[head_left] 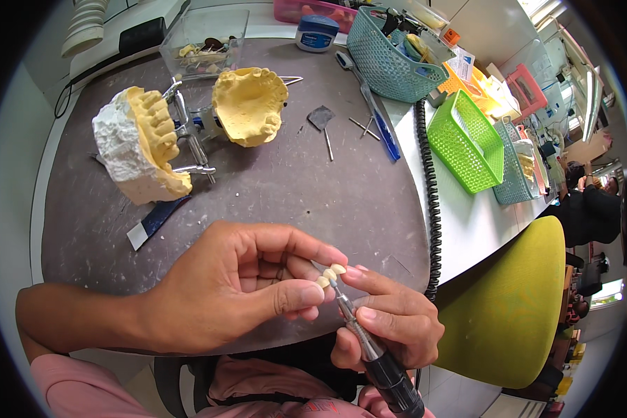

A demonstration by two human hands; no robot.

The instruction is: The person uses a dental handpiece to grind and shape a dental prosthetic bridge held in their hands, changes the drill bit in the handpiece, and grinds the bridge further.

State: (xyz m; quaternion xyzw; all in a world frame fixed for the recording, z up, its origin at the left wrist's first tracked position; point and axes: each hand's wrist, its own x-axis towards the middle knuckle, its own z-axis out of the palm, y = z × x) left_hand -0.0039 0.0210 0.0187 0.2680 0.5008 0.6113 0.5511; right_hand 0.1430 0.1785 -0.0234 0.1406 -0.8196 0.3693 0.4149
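Between the thumb and fingers of my left hand (233,289) is a small dental bridge (330,275) made of joined tooth-coloured crowns. My right hand (393,317) grips a dental handpiece (369,345) with a black body and metal nose. Its slim bur tip (333,283) meets the crowns or sits very close; I cannot tell if they touch. Beyond my left hand stands a yellow and white plaster jaw model (139,146) on a metal articulator (191,132). The other yellow plaster half (249,108) lies beside it.
A dark square on a metal shank (321,118), loose burs (364,128) and a blue toothbrush (373,104) lie on the grey mat (279,188). Behind are a clear box (209,45), a blue-lidded jar (317,33) and baskets (467,143). A coiled cord (430,202) edges the mat; a green chair (508,306) stands right.
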